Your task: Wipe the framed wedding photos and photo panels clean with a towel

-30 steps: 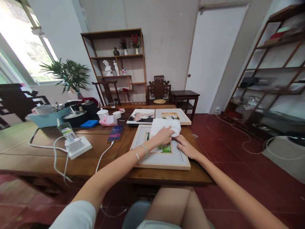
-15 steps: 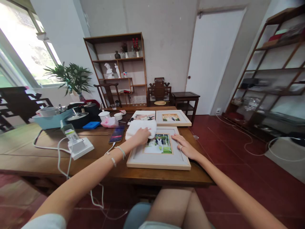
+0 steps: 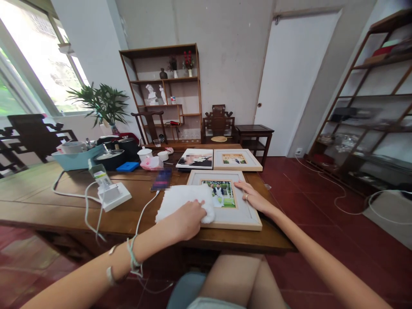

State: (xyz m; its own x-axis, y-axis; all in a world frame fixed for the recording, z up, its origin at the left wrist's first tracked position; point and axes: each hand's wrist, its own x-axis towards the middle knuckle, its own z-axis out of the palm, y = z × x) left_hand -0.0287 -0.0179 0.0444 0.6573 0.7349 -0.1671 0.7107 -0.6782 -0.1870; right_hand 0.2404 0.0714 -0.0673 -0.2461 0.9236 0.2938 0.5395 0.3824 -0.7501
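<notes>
A light wooden picture frame with a colour photo lies flat near the front edge of the wooden table. My left hand is closed on a white cloth that covers the frame's near left corner. My right hand lies flat, fingers spread, on the frame's right border and holds nothing.
Two more pictures lie behind the frame. A phone, a white power strip with cables, bowls, pots and a blue tray crowd the table's left. Shelves, chairs and a white door stand beyond.
My left hand has dragged the cloth from the frame's far right edge, across its top left, down to the near left corner. The right hand stayed on the frame.
</notes>
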